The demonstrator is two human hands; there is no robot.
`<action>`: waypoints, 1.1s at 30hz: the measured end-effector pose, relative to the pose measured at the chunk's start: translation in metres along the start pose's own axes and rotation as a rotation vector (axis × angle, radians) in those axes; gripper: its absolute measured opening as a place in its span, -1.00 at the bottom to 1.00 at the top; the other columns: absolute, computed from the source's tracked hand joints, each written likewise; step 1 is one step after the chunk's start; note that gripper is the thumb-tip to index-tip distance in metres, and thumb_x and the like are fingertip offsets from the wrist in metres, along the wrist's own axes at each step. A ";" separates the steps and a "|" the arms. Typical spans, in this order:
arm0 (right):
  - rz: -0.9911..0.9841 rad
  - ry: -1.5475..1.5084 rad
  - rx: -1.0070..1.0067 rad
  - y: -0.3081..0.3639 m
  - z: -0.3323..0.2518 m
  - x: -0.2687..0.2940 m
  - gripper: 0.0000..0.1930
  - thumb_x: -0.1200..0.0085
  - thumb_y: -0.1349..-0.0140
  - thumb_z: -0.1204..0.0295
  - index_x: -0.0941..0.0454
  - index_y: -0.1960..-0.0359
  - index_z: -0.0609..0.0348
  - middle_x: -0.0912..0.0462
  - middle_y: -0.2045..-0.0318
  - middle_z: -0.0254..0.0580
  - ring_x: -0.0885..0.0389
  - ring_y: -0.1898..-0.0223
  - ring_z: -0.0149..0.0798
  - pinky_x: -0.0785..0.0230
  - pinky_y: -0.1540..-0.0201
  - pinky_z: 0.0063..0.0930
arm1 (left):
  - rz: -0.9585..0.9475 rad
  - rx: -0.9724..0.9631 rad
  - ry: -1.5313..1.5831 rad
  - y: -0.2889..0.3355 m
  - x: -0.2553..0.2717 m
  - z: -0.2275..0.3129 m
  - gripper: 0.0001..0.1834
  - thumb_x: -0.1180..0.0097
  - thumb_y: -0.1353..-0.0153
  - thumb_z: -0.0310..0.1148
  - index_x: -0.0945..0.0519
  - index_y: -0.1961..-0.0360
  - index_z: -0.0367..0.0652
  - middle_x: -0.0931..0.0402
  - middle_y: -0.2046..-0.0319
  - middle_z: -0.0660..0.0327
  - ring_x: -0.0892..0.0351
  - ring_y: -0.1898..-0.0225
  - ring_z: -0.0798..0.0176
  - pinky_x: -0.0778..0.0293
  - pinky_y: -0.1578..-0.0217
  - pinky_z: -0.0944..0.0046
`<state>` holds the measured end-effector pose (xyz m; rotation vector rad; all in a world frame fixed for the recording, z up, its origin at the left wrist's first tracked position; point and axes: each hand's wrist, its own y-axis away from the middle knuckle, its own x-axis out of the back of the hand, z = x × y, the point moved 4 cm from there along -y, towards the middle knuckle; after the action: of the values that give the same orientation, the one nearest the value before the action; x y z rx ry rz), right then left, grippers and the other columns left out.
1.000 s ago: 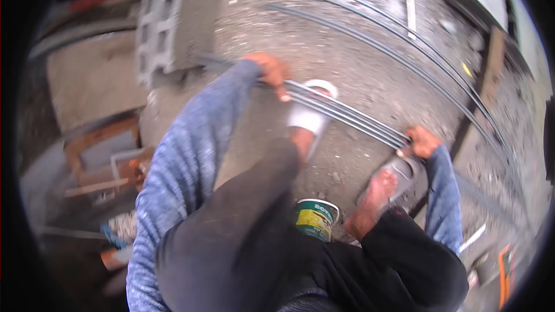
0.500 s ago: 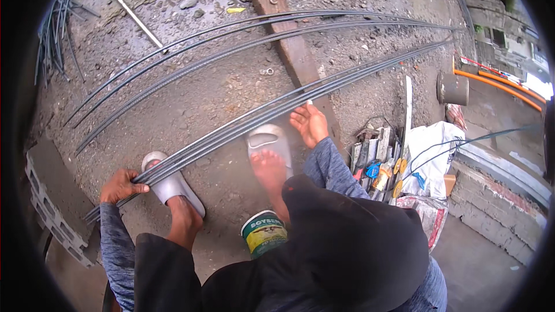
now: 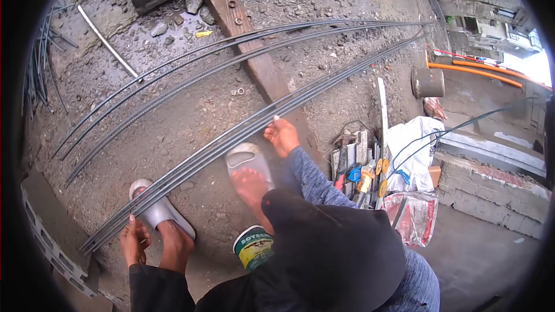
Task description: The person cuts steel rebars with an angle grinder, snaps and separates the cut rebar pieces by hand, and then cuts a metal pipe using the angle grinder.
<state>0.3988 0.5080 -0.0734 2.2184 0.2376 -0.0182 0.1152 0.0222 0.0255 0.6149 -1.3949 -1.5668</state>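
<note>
A bundle of dark steel rebars (image 3: pixel 191 162) runs slantwise in front of me, from lower left to upper right. My left hand (image 3: pixel 134 241) is just below its lower left end, fingers loosely apart and nothing seen in them. Beside the bundle's middle is my right hand (image 3: pixel 283 137), its fingers curled together. A small whitish spot shows at its fingertips; whether this is a held piece or a nail I cannot make out. Several more curved rebars (image 3: pixel 173 89) lie farther off, across a brown wooden plank (image 3: pixel 266 78).
My sandalled feet (image 3: pixel 250 176) stand close to the bundle, with a green and yellow bucket (image 3: pixel 254 247) nearby. Hollow blocks (image 3: pixel 55 225) are at left. At right lie assorted tools (image 3: pixel 361 164), a white sack (image 3: pixel 413 150) and orange pipes (image 3: pixel 474 74). Cut bars (image 3: pixel 40 69) lie far left.
My left hand has let go of the rebar bundle and now sits below it. The right hand remains beside the bars. The whole view has shifted somewhat.
</note>
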 end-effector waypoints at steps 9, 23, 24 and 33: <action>-0.049 0.029 0.041 0.005 -0.002 -0.001 -0.81 0.04 -0.56 0.28 -0.42 0.23 0.08 -0.53 0.44 -0.33 -0.57 0.48 -0.40 -0.55 0.36 -0.38 | -0.141 -0.177 0.655 -0.071 0.030 -0.061 -0.65 -0.31 -0.36 -0.07 -0.62 0.08 -0.11 -0.69 0.22 0.29 -0.69 0.26 0.40 -0.62 0.23 0.39; 0.001 0.074 -0.014 0.030 0.035 -0.016 -0.81 -0.02 -0.48 0.32 -0.50 0.16 0.21 -0.53 0.55 -0.20 -0.55 0.55 -0.26 -0.48 0.38 -0.27 | 0.137 -0.118 0.594 -0.015 0.080 -0.097 -0.55 -0.21 -0.41 0.07 -0.55 0.05 -0.13 -0.49 0.39 0.39 -0.51 0.38 0.49 -0.52 0.30 0.46; -0.028 0.124 0.040 0.030 0.034 -0.014 -0.82 -0.03 -0.47 0.32 -0.51 0.17 0.19 -0.53 0.55 -0.20 -0.54 0.55 -0.25 -0.45 0.40 -0.27 | 0.070 -0.130 0.614 -0.015 0.081 -0.099 -0.52 -0.19 -0.43 0.05 -0.54 0.07 -0.23 -0.46 0.41 0.37 -0.47 0.40 0.50 -0.50 0.34 0.45; -0.064 0.180 -0.036 -0.023 0.007 0.046 -0.81 -0.02 -0.50 0.22 -0.55 0.17 0.04 -0.57 0.41 -0.41 -0.53 0.38 -0.43 -0.46 0.22 -0.46 | 0.145 -0.226 0.837 -0.035 0.059 -0.082 -0.69 0.00 -0.55 -0.14 -0.47 0.05 -0.20 -0.65 0.31 0.12 -0.75 0.37 0.27 -0.76 0.32 0.20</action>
<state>0.4404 0.5235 -0.0997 2.1772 0.4052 0.1507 0.1467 -0.0714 -0.0146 0.8710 -0.6068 -1.1164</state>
